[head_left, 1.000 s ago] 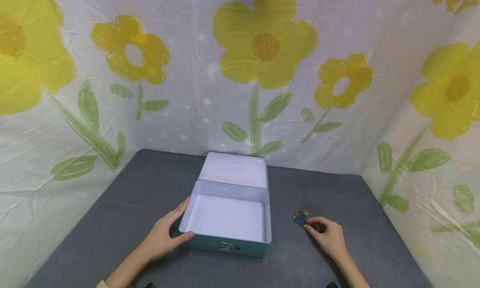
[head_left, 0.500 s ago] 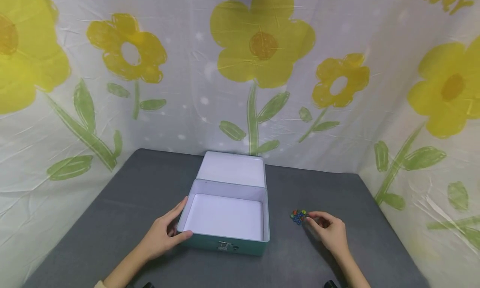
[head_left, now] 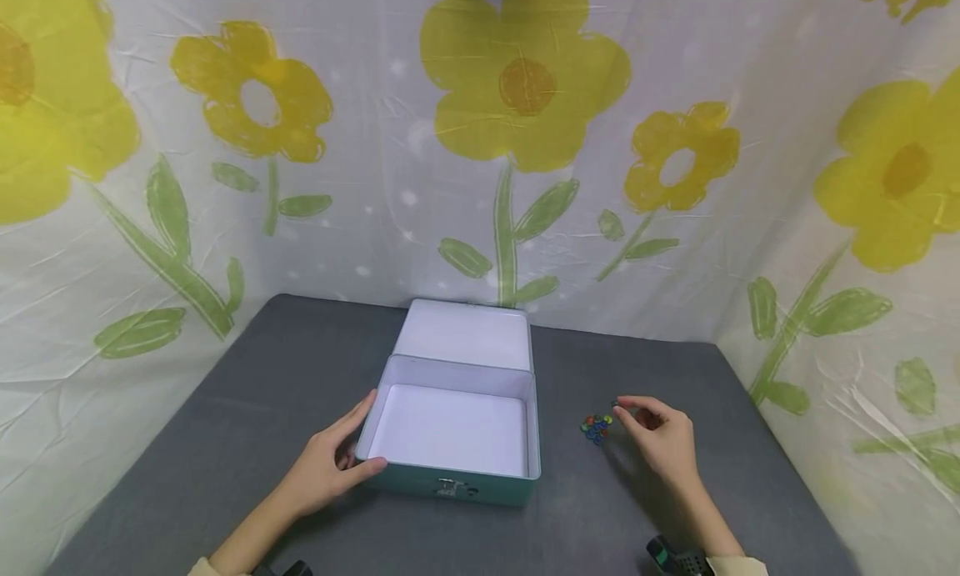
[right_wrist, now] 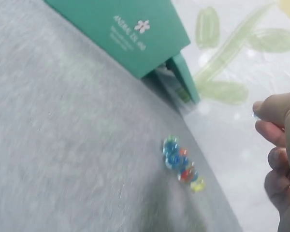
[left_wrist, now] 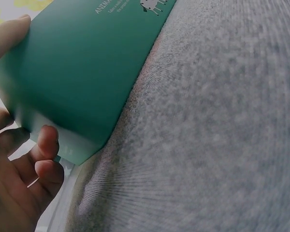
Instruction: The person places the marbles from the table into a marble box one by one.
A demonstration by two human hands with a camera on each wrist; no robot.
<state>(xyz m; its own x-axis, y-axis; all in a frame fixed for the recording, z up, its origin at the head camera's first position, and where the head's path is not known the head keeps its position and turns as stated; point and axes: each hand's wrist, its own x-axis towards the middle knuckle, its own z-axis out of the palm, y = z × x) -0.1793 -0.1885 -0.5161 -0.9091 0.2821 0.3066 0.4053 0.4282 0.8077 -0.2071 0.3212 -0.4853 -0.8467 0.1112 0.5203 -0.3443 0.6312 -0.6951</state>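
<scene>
A green tin box (head_left: 480,486) with a white inside (head_left: 450,430) stands on the table, its lid (head_left: 463,333) folded back. My left hand (head_left: 318,474) holds the box's near left corner, thumb on the front rim and fingers along the left side. In the left wrist view, the lower fingers (left_wrist: 49,174) are curled by the box wall. To the right of the box lies a small heap of coloured glass marbles (head_left: 596,428). My right hand (head_left: 663,443) is raised just beyond the heap and pinches a small glass marble (right_wrist: 255,116) between thumb and forefinger, mostly hidden by the fingertips.
The dark grey table (head_left: 300,351) ends at a white curtain (head_left: 360,251) with yellow flowers, which hangs behind and along both sides. The open lid reaches nearly to the table's back edge. A black wrist device (head_left: 678,557) sits on the right forearm.
My right hand has come up off the heap of marbles with one marble pinched in its fingertips. The left hand and the box stay in place.
</scene>
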